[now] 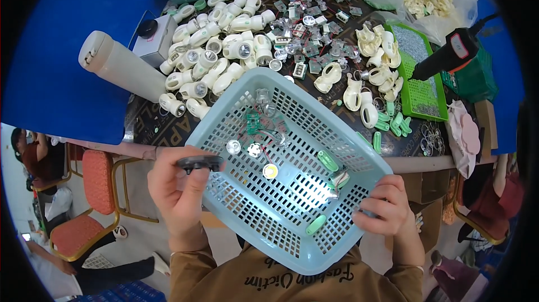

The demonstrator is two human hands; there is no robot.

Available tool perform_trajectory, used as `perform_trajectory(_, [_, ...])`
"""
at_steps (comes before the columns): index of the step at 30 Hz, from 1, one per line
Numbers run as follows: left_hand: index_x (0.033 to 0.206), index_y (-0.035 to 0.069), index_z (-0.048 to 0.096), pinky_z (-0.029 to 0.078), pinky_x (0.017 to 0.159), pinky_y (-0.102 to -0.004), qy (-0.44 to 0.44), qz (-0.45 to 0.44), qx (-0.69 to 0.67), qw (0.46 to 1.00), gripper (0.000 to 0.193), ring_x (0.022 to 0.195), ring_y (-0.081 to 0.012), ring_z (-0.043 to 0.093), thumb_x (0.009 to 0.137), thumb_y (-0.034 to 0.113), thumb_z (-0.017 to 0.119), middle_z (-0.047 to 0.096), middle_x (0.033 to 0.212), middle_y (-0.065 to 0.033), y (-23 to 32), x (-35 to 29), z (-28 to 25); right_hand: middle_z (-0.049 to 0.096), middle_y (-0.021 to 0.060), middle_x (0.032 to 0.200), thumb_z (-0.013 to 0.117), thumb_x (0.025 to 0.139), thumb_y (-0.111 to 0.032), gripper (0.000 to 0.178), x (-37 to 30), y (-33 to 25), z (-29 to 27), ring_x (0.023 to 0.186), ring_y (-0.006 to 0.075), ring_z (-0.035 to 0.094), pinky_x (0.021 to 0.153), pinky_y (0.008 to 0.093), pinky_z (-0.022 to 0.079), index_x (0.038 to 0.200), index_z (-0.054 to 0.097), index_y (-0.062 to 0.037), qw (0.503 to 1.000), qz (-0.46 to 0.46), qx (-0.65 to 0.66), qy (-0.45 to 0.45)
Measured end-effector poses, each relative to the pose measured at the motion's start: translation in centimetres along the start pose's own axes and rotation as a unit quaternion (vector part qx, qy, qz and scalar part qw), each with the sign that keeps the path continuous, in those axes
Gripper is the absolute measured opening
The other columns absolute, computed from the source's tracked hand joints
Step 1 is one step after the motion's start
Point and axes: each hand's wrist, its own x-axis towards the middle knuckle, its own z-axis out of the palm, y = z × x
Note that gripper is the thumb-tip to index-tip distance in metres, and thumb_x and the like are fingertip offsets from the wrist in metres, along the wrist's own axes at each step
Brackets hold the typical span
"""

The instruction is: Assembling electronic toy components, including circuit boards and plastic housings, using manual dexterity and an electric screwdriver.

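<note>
A light blue plastic basket is tilted in front of me, over the table's near edge. My right hand has its fingers wrapped over the basket's right rim. At the left rim, my left hand pinches a dark, round, disc-like part between thumb and fingers; its exact kind I cannot make out. Inside the basket lie small green circuit boards with wires, clear reflectors, a round yellow-centred LED piece and several green plastic pieces. A bright light shines near the basket's right side.
White flashlights are heaped behind the basket, beside loose circuit parts and cream shell halves. A white bottle leans at left near a grey box. At right are a green screw tray and a black electric screwdriver.
</note>
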Motion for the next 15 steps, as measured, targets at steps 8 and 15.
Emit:
perform_trajectory(8, [0.082,-0.003,0.06,0.048,0.071,-0.031,-0.055,0.054,0.028,0.997,0.022,0.074,-0.0212,0.063,0.082,0.019,0.062,0.065,0.088,-0.0141,0.2,0.9,0.3,0.052,-0.0051,0.08,0.064,0.059,-0.013,0.018,-0.1,0.1,0.0,0.071,0.0141,0.048,0.071,0.031,0.044,0.075,0.058,-0.0192,1.0,0.001,-0.005,-0.003])
perform_trajectory(15, [0.08,0.0,0.064,0.042,0.082,-0.0416,0.096,0.242,0.048,0.964,0.039,0.082,-0.0248,0.061,0.09,0.034,0.048,0.064,0.083,-0.0122,-1.9,2.1,-2.6,0.054,-0.0049,0.082,0.063,0.06,-0.011,0.018,-0.5,0.0,0.1,0.072,0.0139,0.048,0.068,0.03,0.043,0.075,0.058,-0.0191,0.999,-0.023,-0.019,0.02])
